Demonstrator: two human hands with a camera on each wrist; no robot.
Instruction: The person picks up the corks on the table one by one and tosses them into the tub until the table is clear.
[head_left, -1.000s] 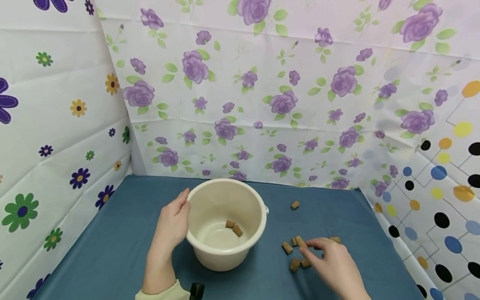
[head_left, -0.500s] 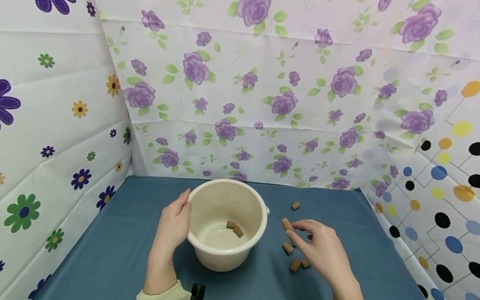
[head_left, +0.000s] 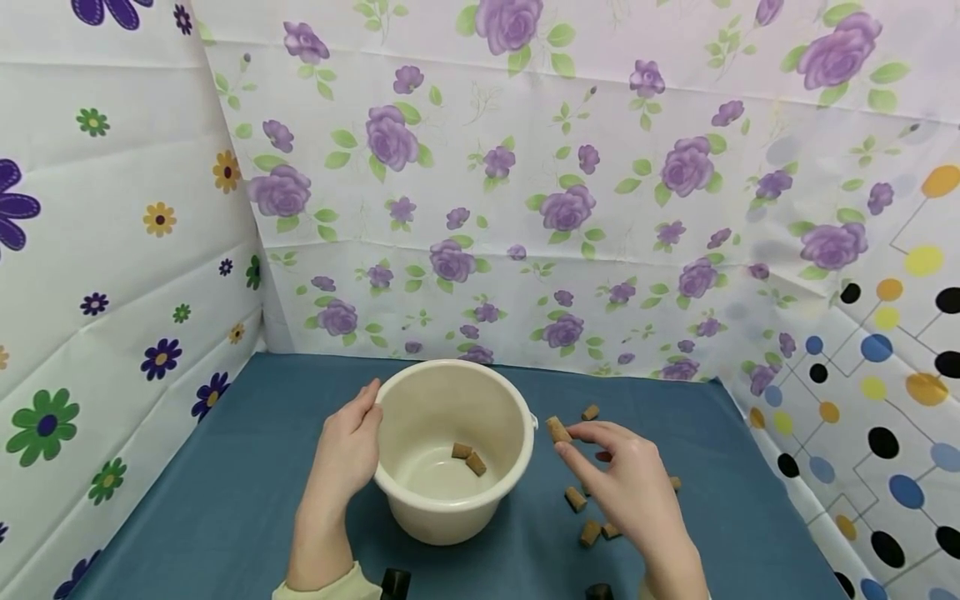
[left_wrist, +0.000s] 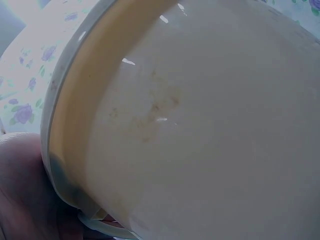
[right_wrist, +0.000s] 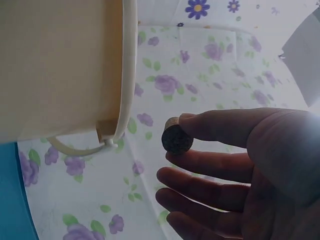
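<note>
My right hand (head_left: 626, 479) pinches a cork (head_left: 557, 430) between thumb and forefinger, just right of the cream bucket (head_left: 450, 521). In the right wrist view the cork (right_wrist: 177, 140) shows its dark round end, and the other fingers spread loosely below it. My left hand (head_left: 348, 442) holds the bucket at its left rim, its fingertips partly hidden. The left wrist view is filled by the bucket wall (left_wrist: 225, 125), with the hand (left_wrist: 22, 185) at the lower left by the rim. Two corks (head_left: 476, 464) lie on the bucket's floor.
Several loose corks (head_left: 590, 533) lie on the blue cloth (head_left: 247, 492) right of the bucket, some partly behind the right hand. One cork (head_left: 590, 412) sits farther back. Flowered sheets (head_left: 450, 183) stand as walls behind and at the sides.
My right hand has lifted a cork from the loose group and carried it up and leftward, closer to the bucket's rim. My left hand and the bucket have stayed in place.
</note>
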